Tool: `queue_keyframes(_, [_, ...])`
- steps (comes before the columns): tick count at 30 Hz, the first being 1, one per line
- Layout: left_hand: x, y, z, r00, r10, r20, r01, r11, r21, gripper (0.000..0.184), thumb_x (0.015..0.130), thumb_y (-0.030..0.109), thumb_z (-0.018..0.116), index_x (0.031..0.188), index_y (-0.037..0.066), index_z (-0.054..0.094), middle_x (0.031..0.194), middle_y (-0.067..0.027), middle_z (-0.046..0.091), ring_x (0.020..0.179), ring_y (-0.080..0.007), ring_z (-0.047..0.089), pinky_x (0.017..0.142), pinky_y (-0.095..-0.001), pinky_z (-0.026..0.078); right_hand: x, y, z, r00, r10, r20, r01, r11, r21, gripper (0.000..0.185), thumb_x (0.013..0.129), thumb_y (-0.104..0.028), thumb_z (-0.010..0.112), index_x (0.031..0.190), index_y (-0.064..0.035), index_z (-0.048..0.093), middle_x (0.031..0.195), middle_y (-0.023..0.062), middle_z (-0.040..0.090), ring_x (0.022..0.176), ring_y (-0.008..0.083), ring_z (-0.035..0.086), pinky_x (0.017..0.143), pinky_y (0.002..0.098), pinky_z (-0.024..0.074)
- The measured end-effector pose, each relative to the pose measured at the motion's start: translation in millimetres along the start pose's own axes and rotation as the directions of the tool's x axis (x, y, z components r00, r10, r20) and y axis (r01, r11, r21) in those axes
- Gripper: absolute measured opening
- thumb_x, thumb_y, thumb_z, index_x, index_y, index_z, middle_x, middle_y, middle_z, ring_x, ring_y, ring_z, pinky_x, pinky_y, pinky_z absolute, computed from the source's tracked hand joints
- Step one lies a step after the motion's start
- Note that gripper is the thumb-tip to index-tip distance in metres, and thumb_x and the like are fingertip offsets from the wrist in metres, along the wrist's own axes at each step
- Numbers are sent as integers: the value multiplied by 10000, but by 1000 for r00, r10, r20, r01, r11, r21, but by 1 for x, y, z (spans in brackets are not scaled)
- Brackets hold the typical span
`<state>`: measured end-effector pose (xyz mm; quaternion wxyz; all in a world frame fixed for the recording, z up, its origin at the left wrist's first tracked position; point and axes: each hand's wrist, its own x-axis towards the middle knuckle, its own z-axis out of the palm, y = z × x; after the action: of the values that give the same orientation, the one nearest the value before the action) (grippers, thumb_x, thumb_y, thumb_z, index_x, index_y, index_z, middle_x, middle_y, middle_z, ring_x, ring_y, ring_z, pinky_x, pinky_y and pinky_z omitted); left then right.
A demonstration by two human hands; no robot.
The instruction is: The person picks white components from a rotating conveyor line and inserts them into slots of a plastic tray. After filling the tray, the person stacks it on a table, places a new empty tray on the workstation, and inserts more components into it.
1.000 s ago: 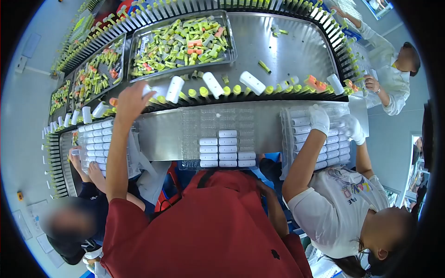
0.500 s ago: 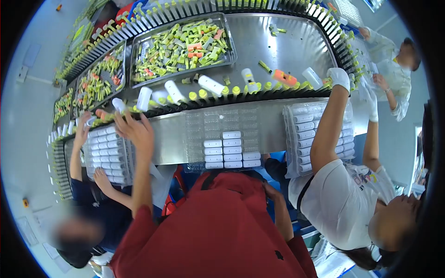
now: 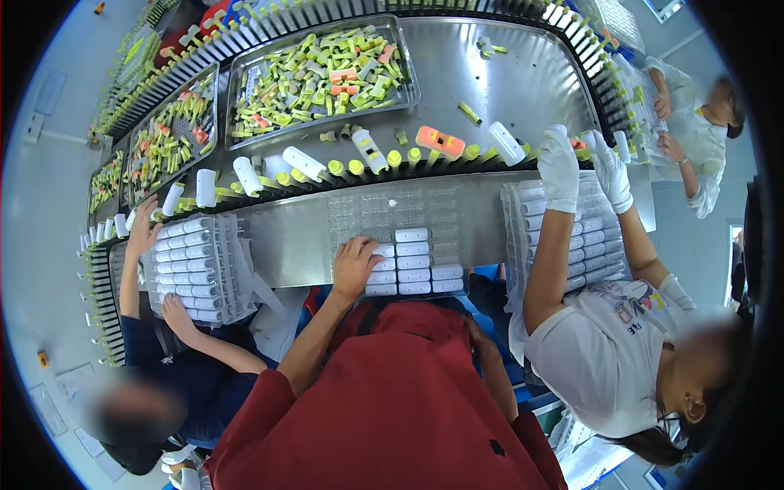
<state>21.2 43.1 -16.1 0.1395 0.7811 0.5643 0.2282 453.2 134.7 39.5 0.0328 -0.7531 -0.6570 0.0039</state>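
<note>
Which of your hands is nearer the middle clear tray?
Left. The left hand is over the left side of the middle clear tray, at the white pieces; the right hand is off it, down by the red shirt.

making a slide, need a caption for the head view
Left hand at white pieces in a partly filled clear tray.

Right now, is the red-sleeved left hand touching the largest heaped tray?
Apart. The head view shows the left hand at the clear tray, with a row of holders between it and the heaped tray.
</note>
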Motion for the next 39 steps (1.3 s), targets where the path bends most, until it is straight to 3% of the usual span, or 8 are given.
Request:
queue_keyframes(6, [12, 15, -9, 1000, -10, 5, 9, 998, 63, 386, 895, 206, 782, 1219, 48, 647, 1161, -125, 652, 1094, -339, 641, 931, -457, 493, 57, 31, -16, 993, 95, 75, -83, 986, -144, 247, 890, -231, 657, 1056, -75, 754, 1179, 148, 714, 1183, 304, 663, 1001, 416, 518])
queue_keyframes(13, [70, 49, -109, 900, -410, -151, 338, 872, -355, 285, 1085, 199, 575, 1279, -9, 556, 966, -273, 726, 862, -477, 717, 749, -533, 555, 34, 45, -14, 987, 112, 120, -86, 975, -203, 193, 894, -190, 658, 1027, -81, 744, 1151, 128, 710, 1162, 293, 658, 989, 416, 517])
queue_keyframes(23, [167, 23, -153, 782, -330, -529, 372, 928, -30, 267, 1076, 252, 601, 1069, -8, 663, 751, -233, 711, 705, -425, 722, 615, -511, 528, 59, 53, -23, 945, 218, 243, -121, 925, -360, 121, 898, -132, 658, 987, -89, 730, 1112, 100, 703, 1133, 278, 650, 972, 415, 517])
queue_keyframes(31, [156, -9, -141, 846, -125, -519, 416, 764, 493, 293, 1037, 295, 658, 1142, 22, 640, 1034, -217, 745, 842, -391, 752, 637, -465, 592, 25, 74, -9, 970, 172, 170, -154, 981, -119, 470, 954, -301, 587, 1270, 33, 491, 1308, 219, 583, 1267, 321, 576, 1058, 420, 470])
queue_keyframes(33, [133, -38, -146, 842, -144, -519, 392, 825, 408, 327, 1032, 247, 651, 1242, 1, 606, 1166, -269, 689, 982, -413, 721, 748, -454, 594, -72, 35, 53, 917, 67, 394, -173, 955, 241, 608, 972, -361, 563, 1367, 75, 413, 1376, 260, 543, 1313, 336, 552, 1088, 422, 454])
queue_keyframes(35, [115, -41, -150, 832, -127, -541, 353, 872, 338, 398, 1018, 206, 653, 1340, -10, 560, 1281, -303, 628, 1129, -434, 661, 888, -464, 556, -182, -11, 127, 605, -111, 788, -655, 494, 573, 746, 990, -421, 539, 1464, 116, 335, 1444, 302, 503, 1359, 352, 528, 1118, 423, 438])
queue_keyframes(37, [103, -32, -151, 803, -81, -591, 297, 913, 280, 503, 995, 170, 661, 1436, -11, 501, 1378, -320, 560, 1282, -451, 573, 1058, -494, 479, -263, -32, 181, 431, -166, 887, -830, 314, 462, 885, 1008, -482, 516, 1562, 158, 256, 1512, 343, 463, 1406, 367, 503, 1148, 425, 423])
queue_keyframes(39, [78, -7, -127, 740, 47, -671, 357, 819, 450, 615, 954, 150, 679, 1497, -9, 438, 1483, -315, 466, 1423, -465, 415, 1192, -558, 291, -263, -29, 184, 466, -133, 874, -766, 433, 475, 829, 1008, -472, 518, 1533, 147, 346, 1469, 352, 520, 1373, 423, 537, 1136, 442, 442])
